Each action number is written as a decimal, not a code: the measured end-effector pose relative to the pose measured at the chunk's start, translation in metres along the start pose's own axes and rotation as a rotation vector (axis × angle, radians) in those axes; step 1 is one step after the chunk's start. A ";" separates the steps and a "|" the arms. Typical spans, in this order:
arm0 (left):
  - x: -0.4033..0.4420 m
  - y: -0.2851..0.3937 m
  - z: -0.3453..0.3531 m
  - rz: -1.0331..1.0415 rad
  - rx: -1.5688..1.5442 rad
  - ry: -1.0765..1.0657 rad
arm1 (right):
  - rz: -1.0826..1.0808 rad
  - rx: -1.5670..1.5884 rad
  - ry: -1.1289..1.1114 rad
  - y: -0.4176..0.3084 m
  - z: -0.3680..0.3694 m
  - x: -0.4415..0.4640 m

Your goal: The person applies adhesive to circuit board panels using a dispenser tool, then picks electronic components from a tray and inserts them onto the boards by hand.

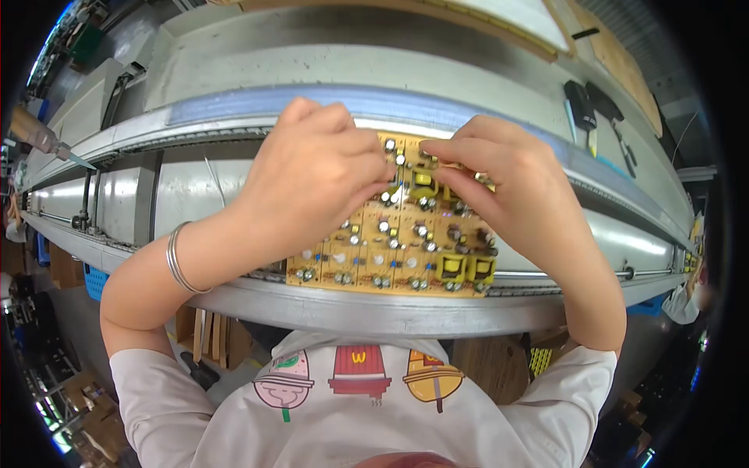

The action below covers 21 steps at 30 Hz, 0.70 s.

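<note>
A tan circuit board panel (367,269) lies across the conveyor rails in front of me, carrying rows of small capacitors and several yellow transformers (451,267). Over its upper left part is my left hand (324,168), fingers curled and pressed together; whatever they hold is hidden. My right hand (499,168) is over the upper right part, thumb and forefinger nearly together beside a yellow transformer (423,181). I cannot make out whether anything is between those fingertips. Part of the panel is covered by both hands.
The metal front rail (374,310) runs between my body and the panel. Dark-handled tools (581,105) lie on the ledge at the upper right. A dispenser-like tool with a pointed tip (47,140) is at the far left. A blue basket (95,281) sits below the left rail.
</note>
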<state>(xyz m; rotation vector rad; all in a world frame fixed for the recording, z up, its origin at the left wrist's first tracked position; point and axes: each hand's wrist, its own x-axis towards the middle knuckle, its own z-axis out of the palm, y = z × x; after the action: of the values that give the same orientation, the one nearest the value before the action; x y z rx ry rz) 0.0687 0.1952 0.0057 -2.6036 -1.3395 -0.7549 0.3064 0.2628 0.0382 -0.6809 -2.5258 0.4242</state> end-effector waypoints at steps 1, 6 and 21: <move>0.000 0.001 -0.002 0.006 0.021 0.019 | -0.021 -0.015 0.012 0.001 -0.009 0.006; -0.003 0.006 -0.010 -0.005 0.070 -0.053 | -0.043 -0.229 0.257 0.052 -0.063 0.055; 0.155 -0.136 -0.027 0.068 0.319 0.573 | 0.199 -0.494 0.329 0.132 -0.091 0.155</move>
<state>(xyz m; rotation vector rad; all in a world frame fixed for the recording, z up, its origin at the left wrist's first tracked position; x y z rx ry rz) 0.0259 0.3818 0.0869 -1.9649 -1.0816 -1.0663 0.2880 0.4700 0.1174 -1.0910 -2.2599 -0.2477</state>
